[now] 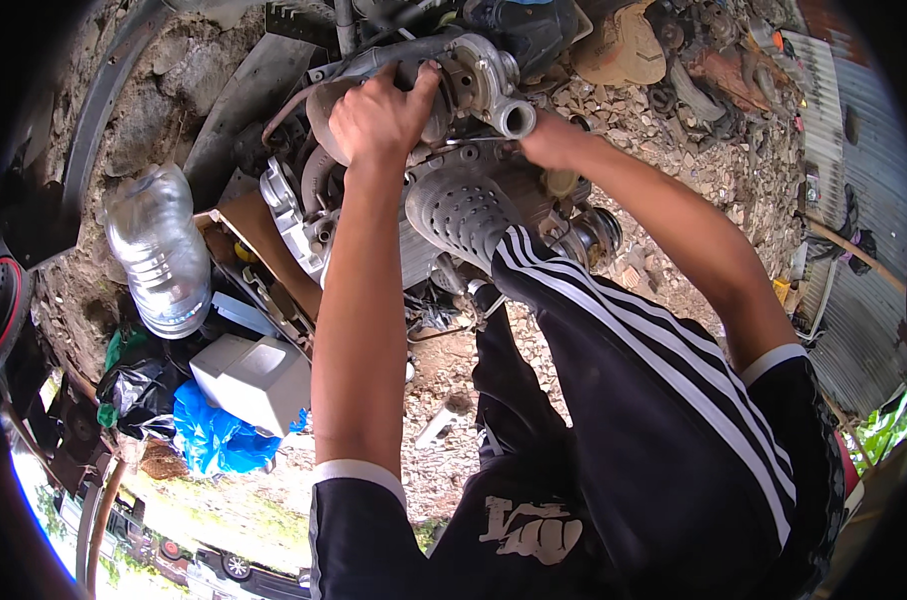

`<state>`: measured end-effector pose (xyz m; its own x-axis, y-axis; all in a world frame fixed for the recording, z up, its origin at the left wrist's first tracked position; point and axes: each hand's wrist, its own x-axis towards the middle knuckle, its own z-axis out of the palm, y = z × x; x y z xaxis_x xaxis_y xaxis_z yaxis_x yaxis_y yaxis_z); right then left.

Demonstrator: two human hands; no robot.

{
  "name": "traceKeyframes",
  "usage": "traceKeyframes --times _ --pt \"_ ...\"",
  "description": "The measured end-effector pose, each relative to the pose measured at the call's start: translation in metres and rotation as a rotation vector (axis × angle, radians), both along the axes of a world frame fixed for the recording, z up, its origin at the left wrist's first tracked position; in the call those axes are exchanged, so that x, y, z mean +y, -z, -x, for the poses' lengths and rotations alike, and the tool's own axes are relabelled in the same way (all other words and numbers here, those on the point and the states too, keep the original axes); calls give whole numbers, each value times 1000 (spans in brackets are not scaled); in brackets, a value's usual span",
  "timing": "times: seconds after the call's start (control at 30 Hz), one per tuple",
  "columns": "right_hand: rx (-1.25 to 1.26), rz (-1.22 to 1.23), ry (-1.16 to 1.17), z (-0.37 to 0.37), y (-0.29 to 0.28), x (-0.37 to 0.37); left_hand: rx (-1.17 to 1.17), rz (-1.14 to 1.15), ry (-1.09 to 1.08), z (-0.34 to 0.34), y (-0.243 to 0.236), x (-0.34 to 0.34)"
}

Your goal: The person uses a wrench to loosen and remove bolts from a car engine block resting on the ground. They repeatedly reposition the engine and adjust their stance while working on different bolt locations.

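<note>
My left hand (379,118) is pressed over a rounded grey metal housing (326,118), its thumb and a finger spread across the top. Right of it, a round turbocharger-like casting (479,75) ends in an open pipe mouth (517,119). My right hand (552,142) is curled just behind that pipe mouth, its fingers mostly hidden; a thin bright metal rod (479,141) shows beside it. Beneath both hands lies a greasy engine (414,255). My foot, in a grey perforated clog (462,208), is braced on it.
To the left are a large clear plastic bottle (159,250), a cardboard box (269,240), a white container (257,380) and a blue plastic bag (219,430). Broken stones (699,190) cover the ground. Corrugated metal sheets (869,240) stand at the right.
</note>
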<state>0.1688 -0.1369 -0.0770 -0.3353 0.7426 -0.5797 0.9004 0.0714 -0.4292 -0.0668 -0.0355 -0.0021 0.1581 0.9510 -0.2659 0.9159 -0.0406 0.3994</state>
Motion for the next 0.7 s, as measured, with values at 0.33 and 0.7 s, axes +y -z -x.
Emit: traceKeyframes --times 0.33,0.7 --pt "-171 -95 60 36 -76 -68 -3 -68 -15 6 6 -4" --pt "-210 -231 105 -18 -28 -38 35 -21 -10 3 6 -5"
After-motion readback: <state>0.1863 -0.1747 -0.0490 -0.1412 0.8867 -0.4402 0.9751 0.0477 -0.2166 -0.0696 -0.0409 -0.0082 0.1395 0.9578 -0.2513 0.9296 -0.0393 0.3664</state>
